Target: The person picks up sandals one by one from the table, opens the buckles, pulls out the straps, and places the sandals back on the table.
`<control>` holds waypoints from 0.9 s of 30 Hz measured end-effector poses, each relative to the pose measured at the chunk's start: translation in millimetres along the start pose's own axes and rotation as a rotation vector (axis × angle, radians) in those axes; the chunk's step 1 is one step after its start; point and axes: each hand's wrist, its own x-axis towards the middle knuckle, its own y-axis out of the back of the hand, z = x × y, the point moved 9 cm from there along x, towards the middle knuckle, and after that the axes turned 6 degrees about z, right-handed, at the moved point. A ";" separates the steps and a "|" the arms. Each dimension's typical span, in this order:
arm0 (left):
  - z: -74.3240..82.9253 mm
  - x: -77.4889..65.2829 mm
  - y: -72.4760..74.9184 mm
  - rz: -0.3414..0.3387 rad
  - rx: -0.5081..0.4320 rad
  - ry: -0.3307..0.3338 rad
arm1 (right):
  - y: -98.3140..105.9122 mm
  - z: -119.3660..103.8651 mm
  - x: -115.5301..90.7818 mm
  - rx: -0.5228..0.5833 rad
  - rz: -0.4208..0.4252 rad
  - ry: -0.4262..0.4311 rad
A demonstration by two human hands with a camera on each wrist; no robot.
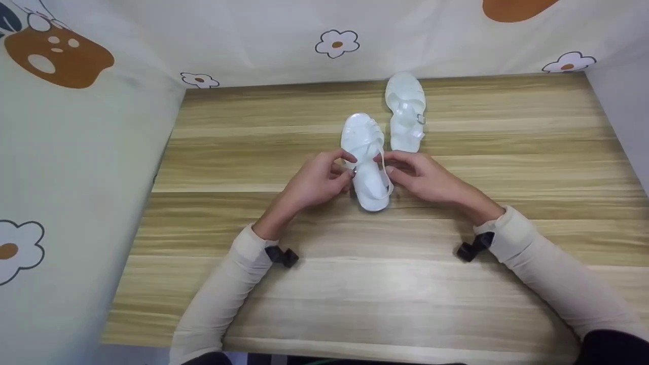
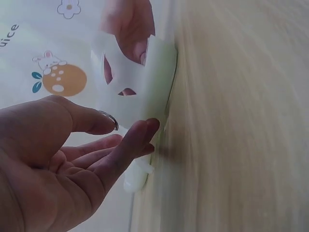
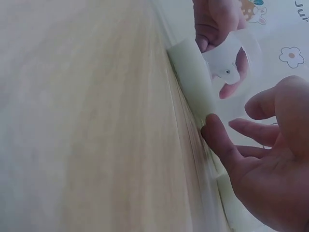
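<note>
A white jelly sandal (image 1: 361, 133) lies sole down on the wooden table, toe pointing away from me. My left hand (image 1: 322, 180) is at its left side, thumb beside the small metal buckle (image 1: 354, 172); the left wrist view shows thumb and forefinger spread apart at the sandal. On the other side, my right hand (image 1: 431, 177) has its fingertips against the sandal's edge, near the loose ankle strap (image 1: 384, 165). Its thumb stands away from the fingers in the right wrist view. A matching sandal (image 1: 405, 91) lies farther back, slightly right.
The wood-grain table (image 1: 243, 137) meets a patterned cloth wall (image 1: 263, 45) at the back. More cloth (image 1: 76, 162) hangs along the left side. Black wrist mounts (image 1: 282, 256) are strapped on both sleeves.
</note>
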 end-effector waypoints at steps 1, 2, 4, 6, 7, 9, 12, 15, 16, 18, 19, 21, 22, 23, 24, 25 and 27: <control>0.7 -0.3 0.7 0.006 0.005 0.000 | -0.8 -0.9 0.3 0.013 0.002 0.000; 1.5 -0.5 1.9 0.016 0.010 -0.002 | -1.2 -1.9 0.7 0.016 0.008 0.004; 2.7 -0.3 4.8 0.037 0.027 -0.007 | -1.6 -4.0 1.8 0.021 0.022 0.011; 3.3 0.5 8.4 0.065 0.037 -0.015 | -1.9 -6.0 3.6 0.027 0.035 0.016; 3.2 1.1 10.1 0.079 0.039 -0.017 | -2.0 -7.1 4.9 0.029 0.043 0.016; 2.9 2.9 13.9 0.110 0.047 -0.020 | -2.7 -8.5 8.7 0.044 0.059 0.014; 2.2 7.1 20.7 0.162 0.058 -0.026 | -3.7 -10.4 16.7 0.068 0.092 0.009; 0.1 12.6 29.5 0.224 0.061 -0.026 | -5.1 -12.7 26.8 0.101 0.130 -0.003; -1.0 14.7 32.6 0.246 0.056 -0.025 | -5.4 -13.2 30.7 0.111 0.145 -0.007; -4.0 19.0 38.1 0.284 0.027 -0.020 | -6.5 -13.6 39.0 0.137 0.171 -0.014; -5.8 21.8 40.4 0.301 0.014 -0.023 | -7.1 -13.8 43.3 0.145 0.182 -0.014; -10.0 27.1 44.5 0.333 -0.012 -0.022 | -8.4 -12.5 51.9 0.175 0.201 -0.021; -11.8 29.8 46.2 0.347 -0.019 -0.023 | -8.8 -11.7 56.0 0.187 0.212 -0.024; -13.3 32.5 47.8 0.362 -0.024 -0.026 | -9.4 -10.8 59.7 0.198 0.218 -0.031; -14.9 35.2 49.4 0.377 -0.021 -0.029 | -10.1 -10.2 63.2 0.209 0.222 -0.038; -16.4 37.8 51.1 0.394 -0.013 -0.030 | -10.8 -9.6 66.4 0.215 0.226 -0.046; -18.1 42.0 54.1 0.425 0.010 -0.032 | -11.9 -8.6 72.3 0.219 0.228 -0.060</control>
